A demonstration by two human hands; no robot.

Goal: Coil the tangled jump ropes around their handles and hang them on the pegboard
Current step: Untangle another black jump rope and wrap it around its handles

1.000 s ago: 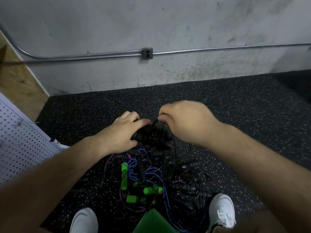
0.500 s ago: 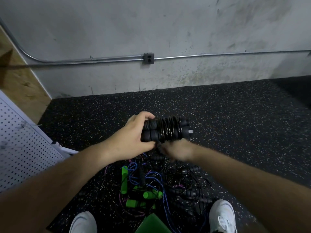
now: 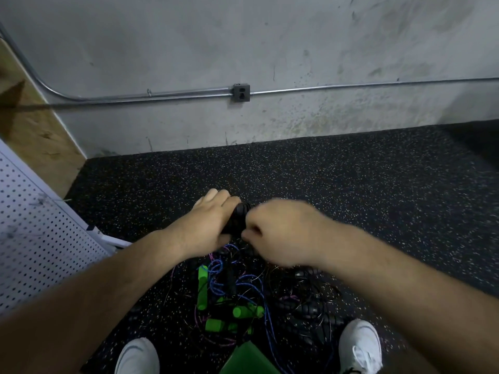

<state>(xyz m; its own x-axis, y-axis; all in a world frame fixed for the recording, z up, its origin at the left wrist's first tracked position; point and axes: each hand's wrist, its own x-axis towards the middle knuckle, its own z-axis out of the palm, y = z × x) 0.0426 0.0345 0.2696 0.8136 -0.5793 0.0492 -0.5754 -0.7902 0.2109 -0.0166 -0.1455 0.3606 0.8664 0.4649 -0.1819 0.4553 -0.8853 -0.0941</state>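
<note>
Coiling is the step in hand, I'd judge: one black rope going round its paired black handles (image 3: 239, 220). Left hand (image 3: 208, 228) grips the handles at their left end, fingers curled round them. Right hand (image 3: 286, 236) sits at three o'clock of the bundle, touching it and covering most of it, knuckles up, fingers curled in tight. It's blurred, and whether it pinches cord I cannot tell. The bundle is held up off the speckled floor (image 3: 351, 190), wedged between the two hands, with only a short black stretch showing.

At six o'clock below them lies the tangled pile (image 3: 243, 290): green handles (image 3: 202, 287), blue cord, purple cord and thin black loops, all snarled together between the white shoes (image 3: 136, 357). Pegboard (image 3: 35, 233) stands at nine o'clock, well apart.

Next move, by my reckoning: secure the tail end so the wraps hold, then swing left to a peg. Plenty of rope lies uncoiled on the floor.
</note>
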